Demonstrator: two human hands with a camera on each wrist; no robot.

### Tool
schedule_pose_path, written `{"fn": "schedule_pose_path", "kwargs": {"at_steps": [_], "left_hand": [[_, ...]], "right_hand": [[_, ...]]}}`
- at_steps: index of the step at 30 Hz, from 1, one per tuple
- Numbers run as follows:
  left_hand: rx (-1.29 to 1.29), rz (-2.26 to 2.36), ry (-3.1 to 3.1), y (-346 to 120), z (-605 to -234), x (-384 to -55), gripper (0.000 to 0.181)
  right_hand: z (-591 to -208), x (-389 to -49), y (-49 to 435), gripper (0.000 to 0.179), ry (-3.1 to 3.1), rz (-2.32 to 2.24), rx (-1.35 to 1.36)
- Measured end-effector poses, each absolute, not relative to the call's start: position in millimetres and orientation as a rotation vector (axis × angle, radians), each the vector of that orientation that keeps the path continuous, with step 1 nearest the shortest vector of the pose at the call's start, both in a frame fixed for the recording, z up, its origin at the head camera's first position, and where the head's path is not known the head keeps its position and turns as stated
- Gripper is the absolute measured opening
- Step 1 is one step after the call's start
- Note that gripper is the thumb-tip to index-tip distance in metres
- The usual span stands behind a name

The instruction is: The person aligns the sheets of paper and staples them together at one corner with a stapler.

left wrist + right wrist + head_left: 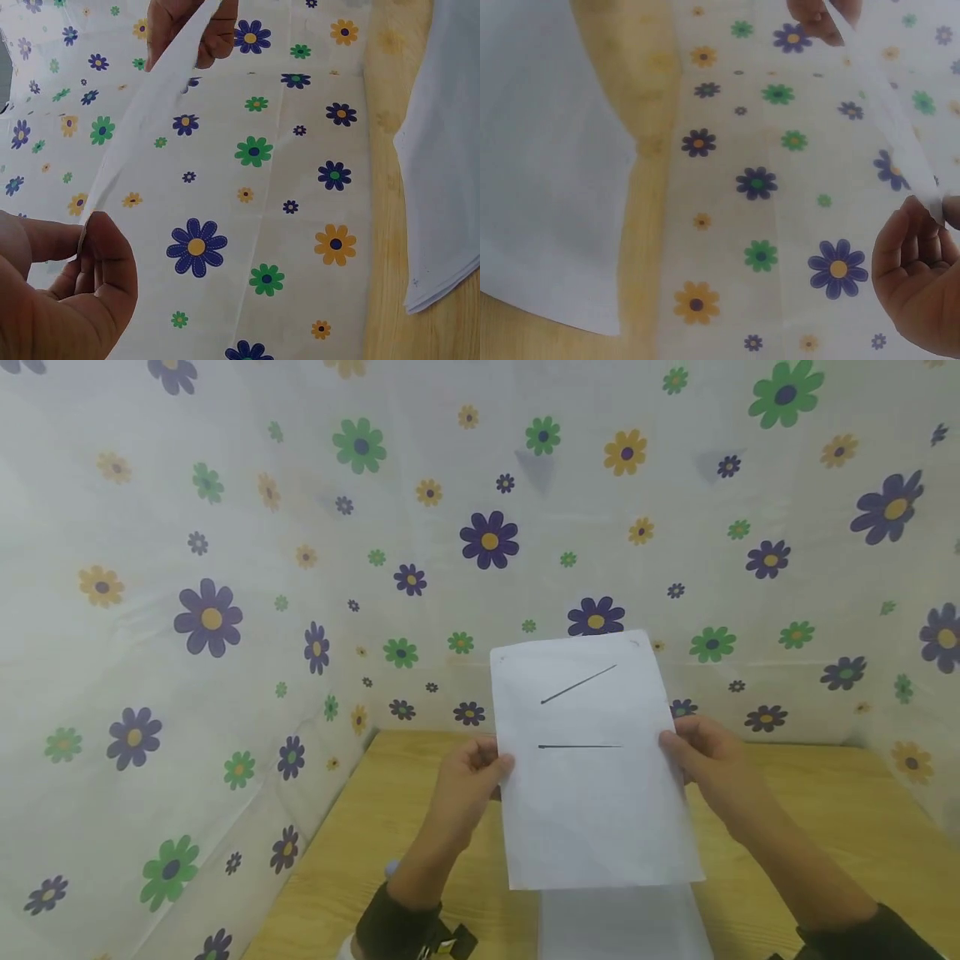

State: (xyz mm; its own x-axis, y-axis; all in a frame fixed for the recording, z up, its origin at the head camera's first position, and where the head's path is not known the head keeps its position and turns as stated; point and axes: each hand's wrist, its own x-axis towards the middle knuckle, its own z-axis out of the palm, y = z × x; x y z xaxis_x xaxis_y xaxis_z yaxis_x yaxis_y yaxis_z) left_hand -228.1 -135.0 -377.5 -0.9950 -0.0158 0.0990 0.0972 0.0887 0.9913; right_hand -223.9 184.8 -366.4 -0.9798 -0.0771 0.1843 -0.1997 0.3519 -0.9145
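Note:
A white sheet of paper is held up over the table, facing the head camera. Two dark strokes mark it, one slanted and one level, each thicker at its left end. My left hand pinches the left edge between thumb and curled fingers; the left wrist view shows this hand from the side, the paper nearly edge-on. On the opposite edge my right hand pinches the sheet the same way, thumb in front. In the right wrist view that hand grips the paper's near edge.
Below the held sheet, a stack of white paper lies on the wooden table. White sheeting with printed flowers hangs behind and at the sides. Near my left sleeve is a small black object.

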Motion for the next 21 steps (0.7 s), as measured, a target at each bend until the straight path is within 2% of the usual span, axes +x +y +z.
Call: {"fn": "schedule_pose_path", "kwargs": {"at_steps": [11, 21], "left_hand": [[-0.121, -2.159, -2.4, -135, -370, -215, 0.025], [-0.15, -2.223, -2.463, -135, -378, -204, 0.018]], "right_hand": [[-364, -210, 200, 0.056, -2.689, 1.723, 0.054], [-372, -197, 204, 0.049, -2.742, 1.872, -0.01]]}}
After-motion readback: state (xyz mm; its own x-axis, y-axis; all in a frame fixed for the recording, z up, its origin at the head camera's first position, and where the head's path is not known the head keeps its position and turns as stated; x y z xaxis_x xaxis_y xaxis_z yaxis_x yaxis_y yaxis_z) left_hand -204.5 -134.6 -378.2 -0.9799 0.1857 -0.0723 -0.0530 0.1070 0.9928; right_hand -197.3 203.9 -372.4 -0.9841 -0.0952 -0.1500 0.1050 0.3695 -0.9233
